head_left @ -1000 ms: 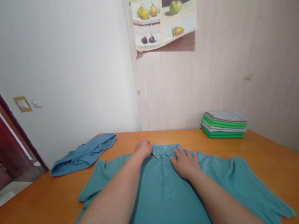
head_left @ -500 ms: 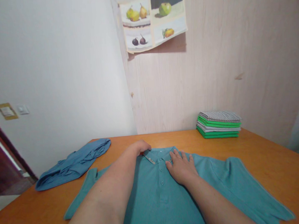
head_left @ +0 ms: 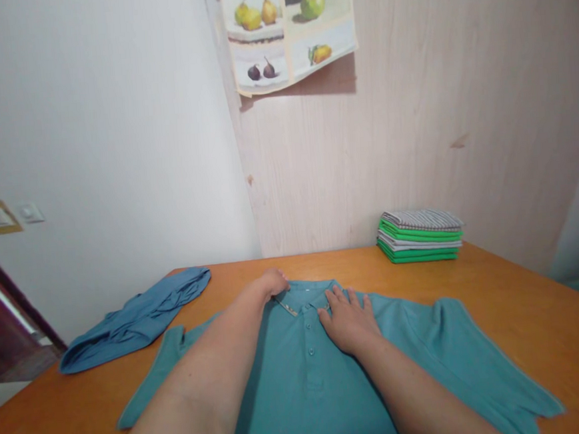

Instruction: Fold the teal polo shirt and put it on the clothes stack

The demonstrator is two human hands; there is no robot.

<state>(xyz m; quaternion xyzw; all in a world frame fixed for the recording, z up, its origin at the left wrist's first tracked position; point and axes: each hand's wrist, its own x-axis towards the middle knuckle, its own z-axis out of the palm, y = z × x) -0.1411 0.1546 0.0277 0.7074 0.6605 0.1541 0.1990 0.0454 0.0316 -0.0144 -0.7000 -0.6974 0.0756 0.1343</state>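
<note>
A teal polo shirt lies spread front side up, its sleeves out to both sides and its collar toward the far edge. At the left side of the collar, my left hand is closed, pinching the collar edge; its fingertips are partly hidden. My right hand rests flat with fingers spread on the shirt's chest, just beside the right collar point. Between the two hands runs the button placket. My left forearm covers part of the shirt's left shoulder.
The shirt is on an orange-brown wooden table. A crumpled blue garment lies at the left edge. Toward the back right stands a stack of folded green, grey and striped cloths. Fruit pictures hang on the wall behind.
The view has shifted slightly, so the scene sits a little higher and further left. Both hands keep their places at the collar, and the shirt lies as before.
</note>
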